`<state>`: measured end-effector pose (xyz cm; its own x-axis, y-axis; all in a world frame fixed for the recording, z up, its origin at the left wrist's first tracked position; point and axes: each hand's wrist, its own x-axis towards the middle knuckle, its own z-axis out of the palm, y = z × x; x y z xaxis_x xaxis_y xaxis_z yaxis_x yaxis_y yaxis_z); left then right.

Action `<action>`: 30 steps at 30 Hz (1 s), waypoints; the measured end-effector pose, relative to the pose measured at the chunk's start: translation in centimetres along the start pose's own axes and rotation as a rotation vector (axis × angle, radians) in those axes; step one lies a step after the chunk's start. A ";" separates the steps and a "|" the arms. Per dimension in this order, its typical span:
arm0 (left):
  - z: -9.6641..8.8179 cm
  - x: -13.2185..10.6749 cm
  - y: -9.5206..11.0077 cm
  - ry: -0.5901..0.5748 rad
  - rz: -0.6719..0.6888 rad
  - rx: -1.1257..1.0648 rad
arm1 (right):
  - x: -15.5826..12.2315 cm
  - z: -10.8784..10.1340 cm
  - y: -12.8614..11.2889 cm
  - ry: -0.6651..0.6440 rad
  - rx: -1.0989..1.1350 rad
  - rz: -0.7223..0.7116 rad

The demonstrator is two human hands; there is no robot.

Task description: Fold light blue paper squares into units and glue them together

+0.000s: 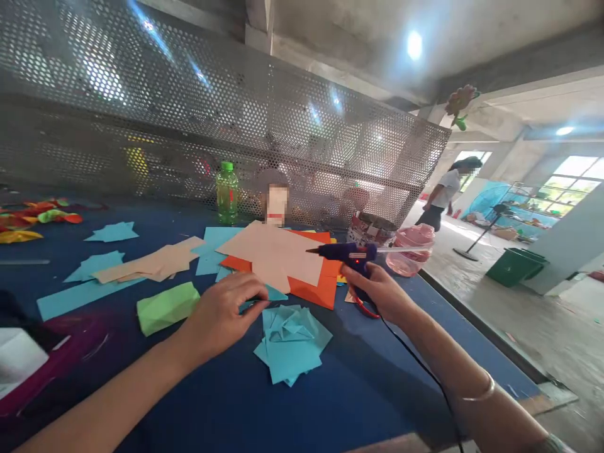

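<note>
My right hand [377, 286] is wrapped round the handle of a dark blue hot glue gun [346, 253]. Its nozzle points left over the pale peach paper sheets [268, 251], and a clear glue stick sticks out of its back. With thumb and fingers together, my left hand [231, 305] pinches a piece of blue paper [277, 294], mostly hidden behind the fingers. Just in front lies a folded blue paper flower [293, 336] made of layered pieces. Orange paper [325, 280] shows under the peach sheets. A light green paper piece [167, 307] lies left of my left hand.
Blue paper pieces [97, 265] and peach strips [151, 264] lie to the left on the blue table [217, 402]. A green bottle [227, 194], a patterned tin [370, 228] and a pink plastic container [410, 248] stand behind. Red-handled scissors [365, 307] lie by my right hand. A person [443, 192] stands beyond.
</note>
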<state>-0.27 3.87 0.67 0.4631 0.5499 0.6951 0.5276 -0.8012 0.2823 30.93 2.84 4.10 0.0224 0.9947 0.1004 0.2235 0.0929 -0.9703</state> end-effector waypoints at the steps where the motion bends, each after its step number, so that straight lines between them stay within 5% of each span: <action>1: 0.0 -0.1 -0.1 0.009 0.026 0.024 | 0.2 0.7 0.2 -0.036 -0.014 -0.016; 5: -0.3 -0.1 -0.5 0.025 0.100 0.100 | -0.1 2.3 0.9 -0.147 -0.033 -0.087; 14: -0.3 -0.1 0.0 0.033 0.193 0.179 | -2.2 2.6 2.8 -0.344 -0.205 -0.251; 30: -0.3 -0.1 0.6 -0.011 0.223 0.208 | -2.7 2.5 2.6 -0.300 -0.367 -0.260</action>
<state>-0.26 3.26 0.97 0.5908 0.3696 0.7172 0.5462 -0.8374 -0.0184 29.01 0.47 0.73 -0.3461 0.9149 0.2077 0.5116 0.3696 -0.7757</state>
